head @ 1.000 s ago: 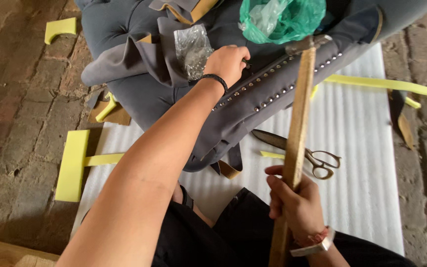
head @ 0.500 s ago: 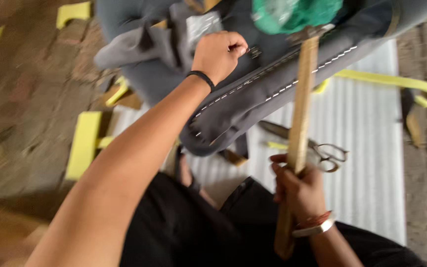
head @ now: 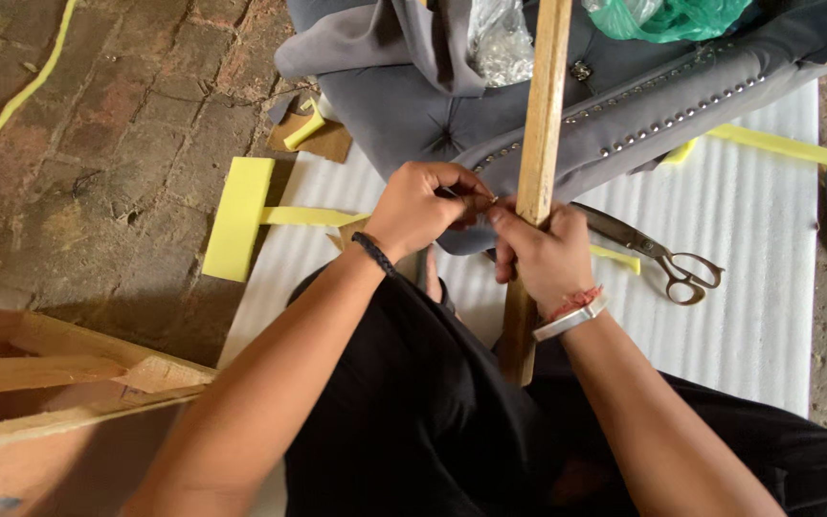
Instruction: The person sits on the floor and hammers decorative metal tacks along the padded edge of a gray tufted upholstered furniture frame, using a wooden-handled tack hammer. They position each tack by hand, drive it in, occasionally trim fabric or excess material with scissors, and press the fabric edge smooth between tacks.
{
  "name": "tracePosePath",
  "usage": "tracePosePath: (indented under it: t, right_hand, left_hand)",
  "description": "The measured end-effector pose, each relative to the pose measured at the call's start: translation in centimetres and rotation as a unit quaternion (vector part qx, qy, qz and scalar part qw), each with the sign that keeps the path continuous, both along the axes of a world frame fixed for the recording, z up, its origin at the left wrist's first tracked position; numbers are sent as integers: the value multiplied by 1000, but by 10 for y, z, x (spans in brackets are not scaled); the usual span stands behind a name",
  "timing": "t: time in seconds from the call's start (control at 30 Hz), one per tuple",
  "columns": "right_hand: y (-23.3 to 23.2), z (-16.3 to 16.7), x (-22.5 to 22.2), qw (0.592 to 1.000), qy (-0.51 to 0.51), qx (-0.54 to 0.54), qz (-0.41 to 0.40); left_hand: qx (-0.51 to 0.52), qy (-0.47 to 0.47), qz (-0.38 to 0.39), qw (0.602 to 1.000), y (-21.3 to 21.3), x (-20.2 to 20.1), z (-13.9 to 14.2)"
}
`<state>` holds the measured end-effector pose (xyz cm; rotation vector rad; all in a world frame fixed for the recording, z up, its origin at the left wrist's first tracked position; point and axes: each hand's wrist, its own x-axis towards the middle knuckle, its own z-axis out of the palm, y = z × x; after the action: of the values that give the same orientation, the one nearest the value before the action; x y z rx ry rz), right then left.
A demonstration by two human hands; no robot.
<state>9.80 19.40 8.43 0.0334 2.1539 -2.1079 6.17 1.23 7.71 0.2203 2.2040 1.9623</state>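
Down on the floor, a person sits on a white ribbed foam sheet (head: 768, 316) laid over brick paving (head: 98, 144). Right hand (head: 543, 254) wraps around a long wooden handle (head: 540, 144) that runs upright through the view, lower end resting against the black-trousered lap; the fingers are closed around the wood, thumb and forefinger tip reaching toward the other hand. Left hand (head: 423, 209) sits just beside it, fingers curled in and pinched together at the tips, meeting the right hand's fingertips against the handle. Something small and metallic seems to be nipped between them; too small to say what. A black band circles the left wrist, a silver bangle and a red thread the right. Behind the hands lies a grey upholstered piece (head: 643, 105) with button tufting and a row of metal studs along its edge, part on the foam sheet, part on the brick. A clear crumpled plastic bag (head: 500, 38) and a green plastic bag (head: 672, 17) rest on top of it. Large scissors (head: 658, 254) lie shut on the foam sheet, right of the right hand, near but apart. Yellow foam offcuts (head: 238, 215) are scattered left and right. A wooden frame (head: 40, 383) stands at lower left.
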Motion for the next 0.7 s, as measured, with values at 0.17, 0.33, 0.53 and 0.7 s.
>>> tracePosePath:
  t: [0.17, 0.33, 0.53, 0.7]
  right_hand:
    - [-14, 7, -14, 997, -61, -1, -55]
    - [-14, 8, -49, 987, -137, 48, -63]
    - [-4, -10, -98, 947, -241, 209, 31]
    - [6, -21, -104, 945, -241, 207, 81]
  left_hand:
    - [-65, 97, 43, 992, -7, -3, -4]
    - [-143, 198, 88, 966, -14, -18, -17]
    - [-188, 98, 118, 970, -25, -39, -38]
    - [-226, 102, 56, 967, -24, -43, -49]
